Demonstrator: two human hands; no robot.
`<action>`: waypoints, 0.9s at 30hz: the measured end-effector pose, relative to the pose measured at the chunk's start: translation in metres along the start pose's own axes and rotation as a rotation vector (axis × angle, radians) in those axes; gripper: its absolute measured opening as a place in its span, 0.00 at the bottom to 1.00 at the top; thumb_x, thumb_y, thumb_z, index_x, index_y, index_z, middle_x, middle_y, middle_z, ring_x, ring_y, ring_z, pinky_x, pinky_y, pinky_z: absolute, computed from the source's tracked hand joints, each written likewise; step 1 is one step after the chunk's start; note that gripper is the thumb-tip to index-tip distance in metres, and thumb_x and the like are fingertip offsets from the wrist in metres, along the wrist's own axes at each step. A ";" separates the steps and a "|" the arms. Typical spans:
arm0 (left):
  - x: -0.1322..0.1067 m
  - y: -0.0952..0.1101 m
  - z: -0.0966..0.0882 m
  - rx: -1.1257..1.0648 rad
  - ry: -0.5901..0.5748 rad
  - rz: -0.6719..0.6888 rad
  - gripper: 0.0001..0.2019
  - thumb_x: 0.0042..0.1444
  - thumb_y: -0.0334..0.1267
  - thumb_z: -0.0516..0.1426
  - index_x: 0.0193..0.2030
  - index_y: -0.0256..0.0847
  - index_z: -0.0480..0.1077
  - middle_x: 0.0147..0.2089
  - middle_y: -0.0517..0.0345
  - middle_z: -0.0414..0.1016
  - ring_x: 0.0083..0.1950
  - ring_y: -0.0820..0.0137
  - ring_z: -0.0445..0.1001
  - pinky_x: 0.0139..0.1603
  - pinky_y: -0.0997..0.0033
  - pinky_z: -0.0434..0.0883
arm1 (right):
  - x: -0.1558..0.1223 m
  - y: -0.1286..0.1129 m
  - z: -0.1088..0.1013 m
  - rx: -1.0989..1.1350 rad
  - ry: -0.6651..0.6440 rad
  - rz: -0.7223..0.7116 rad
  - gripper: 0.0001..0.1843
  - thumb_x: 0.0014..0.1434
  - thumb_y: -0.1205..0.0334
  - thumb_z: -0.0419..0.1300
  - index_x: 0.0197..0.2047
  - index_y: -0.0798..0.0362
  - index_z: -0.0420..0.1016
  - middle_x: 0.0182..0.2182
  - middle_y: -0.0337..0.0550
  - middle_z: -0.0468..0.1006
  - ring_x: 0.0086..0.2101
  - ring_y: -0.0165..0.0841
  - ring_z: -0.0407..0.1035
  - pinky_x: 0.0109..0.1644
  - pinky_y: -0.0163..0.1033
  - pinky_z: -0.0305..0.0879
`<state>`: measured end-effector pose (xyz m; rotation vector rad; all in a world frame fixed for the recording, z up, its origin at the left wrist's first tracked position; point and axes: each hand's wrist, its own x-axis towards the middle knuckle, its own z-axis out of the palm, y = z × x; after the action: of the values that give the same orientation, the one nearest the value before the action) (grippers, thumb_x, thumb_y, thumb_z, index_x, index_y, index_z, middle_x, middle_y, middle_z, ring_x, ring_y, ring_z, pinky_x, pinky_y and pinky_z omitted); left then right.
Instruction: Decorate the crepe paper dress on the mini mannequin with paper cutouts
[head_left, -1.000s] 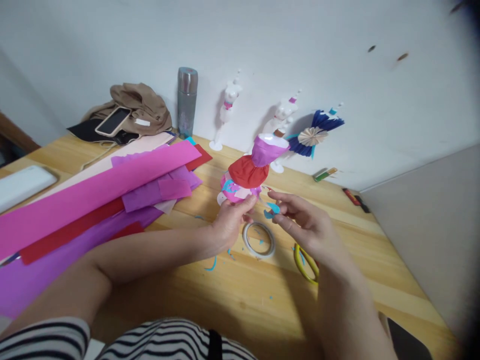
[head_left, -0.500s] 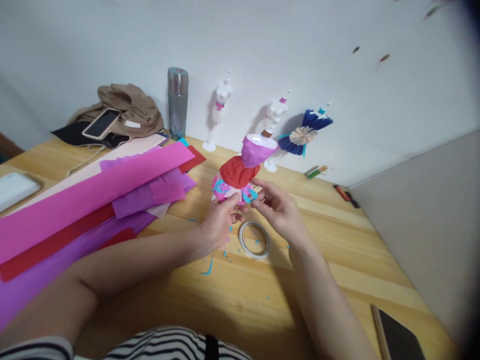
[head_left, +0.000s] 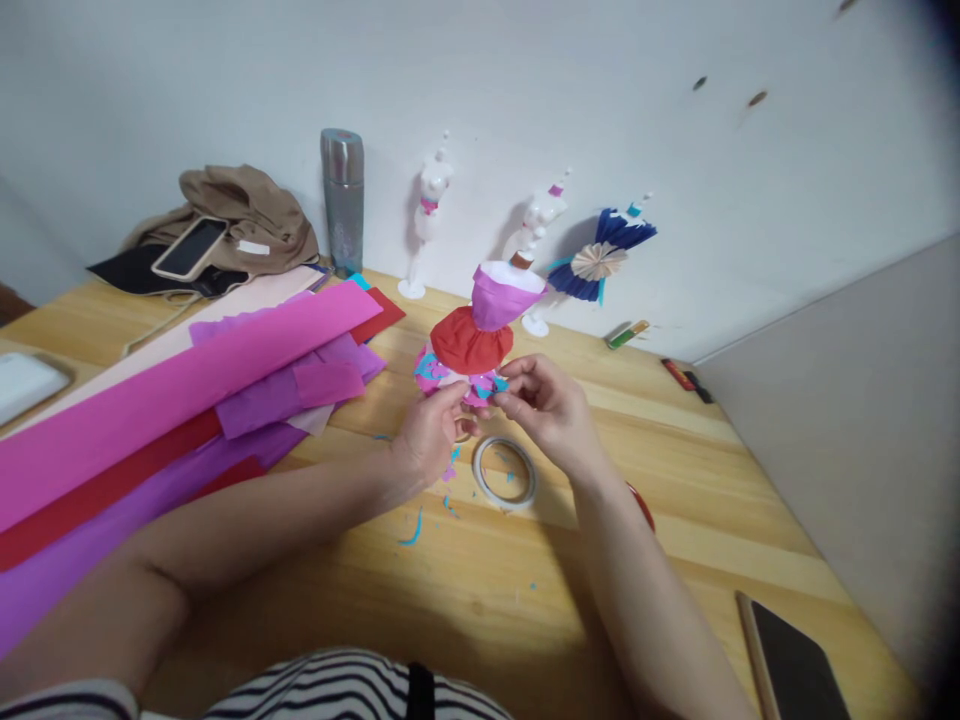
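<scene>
A small white dress-form doll wears a paper dress with a purple bodice [head_left: 504,300], a puffed red skirt [head_left: 469,342] and a pink hem [head_left: 422,372] trimmed with blue cut-outs. My left hand [head_left: 429,438] is closed on the lower front of this paper dress, thumb on top. At the hem's right side, my right hand [head_left: 549,408] pinches a blue paper cut-out [head_left: 491,386] between thumb and fingertips. Just below the hands lies a roll of white tape [head_left: 504,505]. Blue paper scraps [head_left: 412,528] are scattered near it.
Stacked pink, red and purple paper [head_left: 187,370] covers the left side. Behind are a steel flask [head_left: 343,215], a brown cloth bag [head_left: 262,215] with a phone [head_left: 190,248], white dress forms [head_left: 435,185] and a blue paper dress [head_left: 622,235]. A dark tablet-like object [head_left: 795,655] lies front right.
The view has shifted slightly, moving everything a little left and up. My right fingers remain at the hem's right side; the blue cut-out there looks more tucked in under them.
</scene>
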<state>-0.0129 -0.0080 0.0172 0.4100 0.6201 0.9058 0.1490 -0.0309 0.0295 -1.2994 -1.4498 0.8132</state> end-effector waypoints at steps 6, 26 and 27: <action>0.001 0.000 -0.002 0.043 -0.007 0.004 0.05 0.58 0.37 0.60 0.34 0.38 0.73 0.32 0.53 0.77 0.32 0.69 0.73 0.32 0.71 0.64 | -0.001 -0.006 0.001 0.092 -0.002 0.117 0.19 0.50 0.51 0.75 0.37 0.48 0.72 0.20 0.30 0.72 0.19 0.27 0.62 0.25 0.35 0.58; 0.002 -0.003 -0.008 0.075 -0.094 -0.002 0.09 0.59 0.41 0.63 0.34 0.38 0.73 0.34 0.52 0.80 0.33 0.70 0.76 0.32 0.72 0.65 | -0.003 -0.021 0.003 0.134 0.117 0.325 0.25 0.41 0.43 0.78 0.27 0.50 0.72 0.16 0.34 0.74 0.14 0.23 0.58 0.18 0.31 0.51; 0.003 -0.003 -0.008 0.072 -0.097 -0.005 0.09 0.58 0.42 0.63 0.34 0.39 0.73 0.34 0.52 0.80 0.34 0.69 0.77 0.33 0.72 0.65 | -0.003 -0.021 0.004 0.143 0.113 0.329 0.26 0.40 0.43 0.78 0.27 0.50 0.72 0.16 0.33 0.73 0.14 0.23 0.58 0.18 0.31 0.51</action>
<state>-0.0150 -0.0065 0.0081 0.5137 0.5657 0.8553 0.1389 -0.0378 0.0467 -1.4692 -1.0828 1.0215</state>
